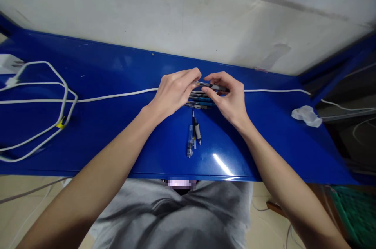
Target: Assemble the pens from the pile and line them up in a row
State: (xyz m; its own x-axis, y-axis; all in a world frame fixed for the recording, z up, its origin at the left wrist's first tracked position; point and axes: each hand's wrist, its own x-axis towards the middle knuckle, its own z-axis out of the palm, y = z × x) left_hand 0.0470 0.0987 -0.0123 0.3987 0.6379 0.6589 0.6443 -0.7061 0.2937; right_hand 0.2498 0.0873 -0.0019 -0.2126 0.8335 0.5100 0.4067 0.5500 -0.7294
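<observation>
A pen (207,84) with a clear barrel and a grey grip lies level between my two hands, at the back of the blue table. My left hand (175,89) pinches its left end, and my fingers cover the tip. Around the grey grip, the thumb and fingers of my right hand (230,94) are closed. Just below, several pens (202,99) lie side by side, partly hidden by both hands. Nearer to me are loose pen parts: a clear barrel (190,143) and a dark piece with a grey grip (197,131).
A white cable (117,96) runs across the blue table (102,135) behind my hands and coils at the left beside a white adapter (11,64). Crumpled translucent plastic (307,116) lies at the right end. A pale wall (176,17) stands behind the table.
</observation>
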